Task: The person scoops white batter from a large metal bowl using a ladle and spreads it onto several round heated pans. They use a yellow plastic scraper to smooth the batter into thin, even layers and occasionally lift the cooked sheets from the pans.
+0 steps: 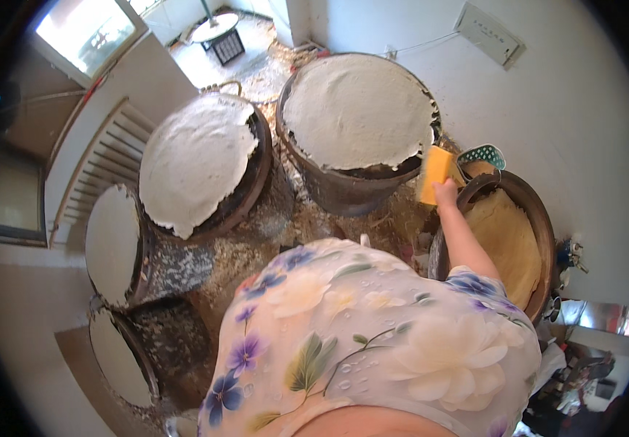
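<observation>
My right hand [445,194] grips a yellow rectangular block [435,175] that looks like a sponge; its edge is a little blurred. The block is beside the right rim of a round griddle covered by a thin pale sheet of batter or flatbread [361,112]. That sheet's ragged edge leaves some dark metal bare. Under my right forearm, a round brown vessel [545,235] holds yellowish-tan flatbread sheets [503,240]. My left hand is out of view, and my floral shirt hides much of what lies close before me.
To the left stands another griddle with a pale sheet [199,158], its edge overhanging the near side. Two more covered griddles [112,246] curve along the left wall. A green perforated basket [483,157] sits beside the brown vessel. The floor [249,246] is littered with crumbs.
</observation>
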### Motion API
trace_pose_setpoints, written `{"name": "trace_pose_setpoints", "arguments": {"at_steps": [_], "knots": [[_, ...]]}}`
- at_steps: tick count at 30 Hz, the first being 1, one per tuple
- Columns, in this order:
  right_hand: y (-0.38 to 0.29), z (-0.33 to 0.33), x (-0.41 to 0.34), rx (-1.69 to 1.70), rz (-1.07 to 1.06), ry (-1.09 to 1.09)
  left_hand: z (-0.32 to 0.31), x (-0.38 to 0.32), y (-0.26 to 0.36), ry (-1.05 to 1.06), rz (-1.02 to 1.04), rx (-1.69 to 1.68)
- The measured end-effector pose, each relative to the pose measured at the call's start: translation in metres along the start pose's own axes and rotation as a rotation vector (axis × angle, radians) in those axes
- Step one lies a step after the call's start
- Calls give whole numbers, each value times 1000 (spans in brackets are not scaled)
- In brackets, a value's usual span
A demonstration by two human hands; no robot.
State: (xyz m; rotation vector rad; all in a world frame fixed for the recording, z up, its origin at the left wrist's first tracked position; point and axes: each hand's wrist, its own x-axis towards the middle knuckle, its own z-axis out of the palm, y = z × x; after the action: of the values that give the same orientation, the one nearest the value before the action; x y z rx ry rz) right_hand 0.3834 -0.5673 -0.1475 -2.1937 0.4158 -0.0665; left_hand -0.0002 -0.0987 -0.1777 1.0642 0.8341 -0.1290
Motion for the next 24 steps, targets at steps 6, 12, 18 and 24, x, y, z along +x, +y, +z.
{"name": "trace_pose_setpoints", "arguments": {"at_steps": [6,12,18,24], "knots": [[-9,64,-84,123,-208,-471,9,-23,-13,57,-48,-22],[-67,123,-93,328,-238,-389,6,-40,-18,75,-76,-40],[-104,179,-95,-166,-318,-555,5,-39,-18,69,-84,-43],[-122,184,-136,-225,-519,-545,3,-36,-14,54,-67,-55]]}}
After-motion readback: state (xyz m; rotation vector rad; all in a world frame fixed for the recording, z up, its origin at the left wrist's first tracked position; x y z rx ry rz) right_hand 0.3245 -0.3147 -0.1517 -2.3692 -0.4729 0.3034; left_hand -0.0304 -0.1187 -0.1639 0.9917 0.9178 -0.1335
